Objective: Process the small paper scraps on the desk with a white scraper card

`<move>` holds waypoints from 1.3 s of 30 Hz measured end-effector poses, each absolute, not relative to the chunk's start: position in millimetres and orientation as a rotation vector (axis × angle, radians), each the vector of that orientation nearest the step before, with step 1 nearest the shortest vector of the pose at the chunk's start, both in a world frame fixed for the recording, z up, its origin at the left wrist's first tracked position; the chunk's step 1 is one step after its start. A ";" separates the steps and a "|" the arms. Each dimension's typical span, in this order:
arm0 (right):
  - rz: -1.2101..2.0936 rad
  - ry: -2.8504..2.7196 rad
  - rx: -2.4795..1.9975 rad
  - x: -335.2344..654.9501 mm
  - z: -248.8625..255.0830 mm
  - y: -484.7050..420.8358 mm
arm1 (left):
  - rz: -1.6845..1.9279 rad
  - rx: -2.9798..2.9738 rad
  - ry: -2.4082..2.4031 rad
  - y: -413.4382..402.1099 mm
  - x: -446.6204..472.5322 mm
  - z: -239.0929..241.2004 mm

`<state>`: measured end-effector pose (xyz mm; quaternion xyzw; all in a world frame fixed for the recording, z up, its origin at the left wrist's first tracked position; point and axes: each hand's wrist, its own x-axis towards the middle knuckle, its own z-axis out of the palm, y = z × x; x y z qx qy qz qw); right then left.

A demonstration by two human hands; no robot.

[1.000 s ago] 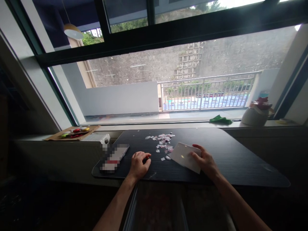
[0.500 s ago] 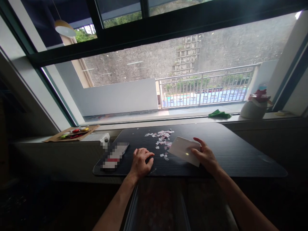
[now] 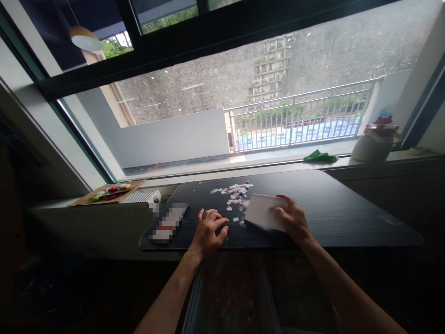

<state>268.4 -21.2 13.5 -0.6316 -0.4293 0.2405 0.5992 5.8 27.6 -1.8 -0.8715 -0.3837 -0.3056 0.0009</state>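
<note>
My right hand (image 3: 294, 218) grips the right edge of a flat white rectangular board (image 3: 266, 211), thumb on the upper face. The board is slightly tilted, with its left edge low by the small scraps of paper (image 3: 239, 190) strewn over the dark table (image 3: 333, 213). A couple of loose paper pieces lie close to the board's lower left corner. My left hand (image 3: 210, 232) rests over the table's near edge, fingers spread and bent a little, with nothing in it. Its fingertips point toward the scraps but stay apart from them.
A phone-like slab (image 3: 169, 223), its screen blurred out, lies at the table's left. Behind it are a white radiator (image 3: 142, 197) and a brown sheet (image 3: 104, 192) with colourful items. On the sill sit a green cloth (image 3: 320, 157) and a pale pot (image 3: 371, 146).
My right hand has lowered and levelled the white board beside the scraps. My left hand has shifted slightly right and its fingers have spread. The camera view has tilted a little.
</note>
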 end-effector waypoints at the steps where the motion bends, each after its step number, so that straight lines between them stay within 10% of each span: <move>1: 0.539 -0.989 -1.467 268.2 14.1 -22.1 | -0.960 -2.738 -1.203 27.6 5.2 -1.3; 24: 0.627 -1.056 -1.379 272.0 4.0 -17.7 | -0.622 -2.865 -1.028 20.8 25.4 17.6; 39: 0.718 -1.239 -1.272 262.2 8.2 -17.0 | -1.040 -2.581 -1.440 33.5 10.3 -8.0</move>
